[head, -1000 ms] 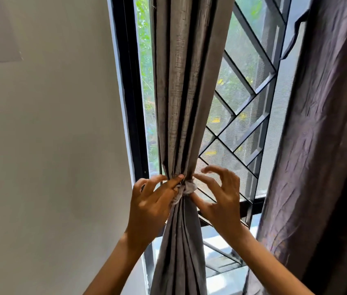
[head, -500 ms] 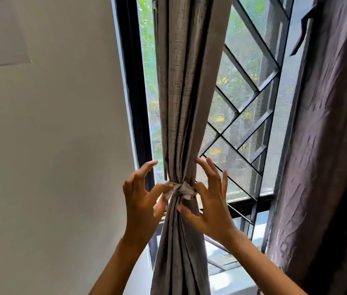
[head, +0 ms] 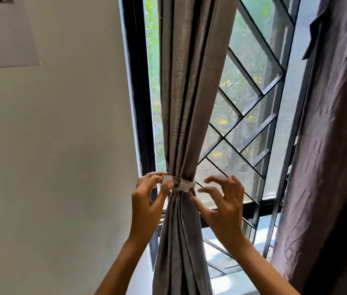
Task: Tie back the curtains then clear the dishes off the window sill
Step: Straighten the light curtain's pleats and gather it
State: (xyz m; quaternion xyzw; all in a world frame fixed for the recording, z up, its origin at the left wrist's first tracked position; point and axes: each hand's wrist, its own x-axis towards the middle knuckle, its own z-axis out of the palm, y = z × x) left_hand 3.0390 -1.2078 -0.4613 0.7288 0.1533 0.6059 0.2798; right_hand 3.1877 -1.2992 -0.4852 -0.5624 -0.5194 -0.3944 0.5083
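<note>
In the middle of the frame we see the grey curtain bunched tight by a pale tie wrapped around it. Our left hand pinches the loose end of the tie at the curtain's left side, while our right hand is just right of the curtain with fingers spread, gripping nothing. A dark curtain hangs loose along the right edge, beside the window grille.

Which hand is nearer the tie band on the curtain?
Left. The left hand pinches the tie band's loose end; the right hand hovers just right of it, fingers spread, thumb at the curtain.
</note>
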